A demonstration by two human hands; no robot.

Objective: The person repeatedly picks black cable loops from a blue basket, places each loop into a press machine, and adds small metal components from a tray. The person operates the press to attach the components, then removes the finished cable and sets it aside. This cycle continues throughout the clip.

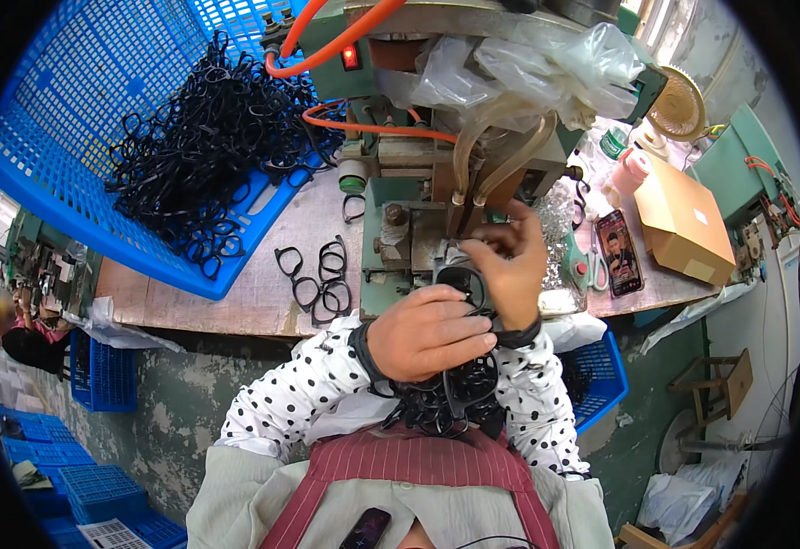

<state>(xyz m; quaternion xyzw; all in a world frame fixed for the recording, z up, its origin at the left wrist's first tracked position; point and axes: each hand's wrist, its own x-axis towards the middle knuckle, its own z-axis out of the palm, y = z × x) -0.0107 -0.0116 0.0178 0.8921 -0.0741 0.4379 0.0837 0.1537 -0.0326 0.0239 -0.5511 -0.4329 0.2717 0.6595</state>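
A black eyeglass frame is at the front of the green and metal bench machine, between my two hands. My left hand lies across its lower part with fingers closed together; the palm side is hidden. My right hand is bent at the machine's metal jaws, thumb and fingers pinched beside the frame. Whatever sits between those fingertips is too small to make out. Below my hands, a heap of black eyeglass frames rests on my lap. Several loose frames lie on the table to the left.
A tilted blue basket holds a pile of black frames. Orange hoses cross the machine. To the right are scissors, a phone and a cardboard box. Another blue basket stands below the table.
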